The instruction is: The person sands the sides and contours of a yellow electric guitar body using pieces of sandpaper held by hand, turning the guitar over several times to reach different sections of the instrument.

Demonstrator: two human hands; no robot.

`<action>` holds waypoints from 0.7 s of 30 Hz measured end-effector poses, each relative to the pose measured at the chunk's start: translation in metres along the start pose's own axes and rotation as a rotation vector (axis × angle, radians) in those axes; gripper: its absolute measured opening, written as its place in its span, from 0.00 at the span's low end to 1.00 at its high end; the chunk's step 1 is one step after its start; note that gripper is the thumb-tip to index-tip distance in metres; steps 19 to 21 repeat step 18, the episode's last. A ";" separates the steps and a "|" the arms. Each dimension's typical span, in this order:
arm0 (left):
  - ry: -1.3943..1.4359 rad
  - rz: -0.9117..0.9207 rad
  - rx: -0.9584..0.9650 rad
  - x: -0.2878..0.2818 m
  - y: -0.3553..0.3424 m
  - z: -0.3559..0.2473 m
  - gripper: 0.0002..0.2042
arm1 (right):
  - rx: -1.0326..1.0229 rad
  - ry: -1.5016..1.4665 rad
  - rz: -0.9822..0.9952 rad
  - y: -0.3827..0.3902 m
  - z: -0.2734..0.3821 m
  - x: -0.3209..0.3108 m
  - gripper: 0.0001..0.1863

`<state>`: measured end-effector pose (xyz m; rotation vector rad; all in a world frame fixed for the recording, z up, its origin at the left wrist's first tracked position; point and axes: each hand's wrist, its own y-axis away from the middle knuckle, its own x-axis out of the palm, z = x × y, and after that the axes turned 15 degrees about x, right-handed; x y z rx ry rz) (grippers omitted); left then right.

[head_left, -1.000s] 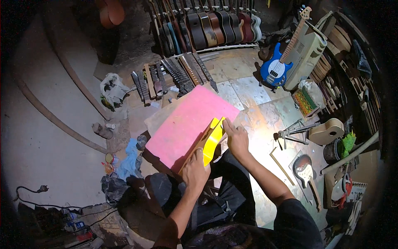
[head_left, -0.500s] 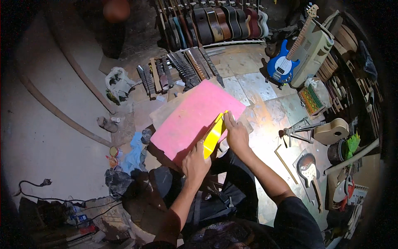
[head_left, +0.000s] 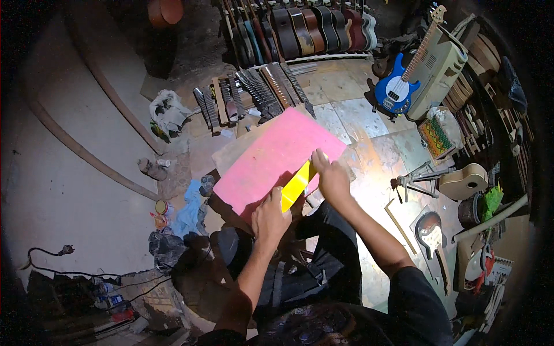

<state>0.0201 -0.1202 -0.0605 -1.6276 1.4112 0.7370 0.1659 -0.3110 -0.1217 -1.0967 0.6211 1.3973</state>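
A glossy yellow strip-like piece [head_left: 296, 187] spans the gap between my two hands, slanting up to the right over a pink flat board or sheet [head_left: 271, 153]. My left hand [head_left: 269, 214] grips its lower end with curled fingers. At the upper end, my right hand [head_left: 333, 177] is closed around it, fingers bent over the top. Both grips hide the ends of the piece, so its full shape cannot be made out. The pink surface lies above my lap, on top of a brownish sheet [head_left: 226, 154].
Files and slotted tools [head_left: 254, 92] lie beyond the board. Guitars [head_left: 306, 32] stand in a rack behind them. On the right are a blue bass [head_left: 395, 89], a metal stand [head_left: 415, 180], an acoustic guitar body [head_left: 463, 182] and a sunburst guitar [head_left: 430, 233]. A blue cloth [head_left: 187, 212] lies left.
The yellow piece has tilted, showing a more even, narrower band. My right hand has shifted slightly and curled further over its upper end. My left hand has moved up slightly.
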 end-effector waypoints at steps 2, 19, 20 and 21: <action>-0.015 -0.043 0.025 0.001 0.002 0.003 0.21 | -0.018 0.015 -0.033 0.008 0.019 -0.012 0.31; 0.012 0.063 -0.053 -0.009 -0.007 0.001 0.23 | -0.332 0.075 -0.038 0.044 0.004 0.008 0.42; 0.012 0.063 -0.053 -0.009 -0.007 0.001 0.23 | -0.332 0.075 -0.038 0.044 0.004 0.008 0.42; 0.012 0.063 -0.053 -0.009 -0.007 0.001 0.23 | -0.332 0.075 -0.038 0.044 0.004 0.008 0.42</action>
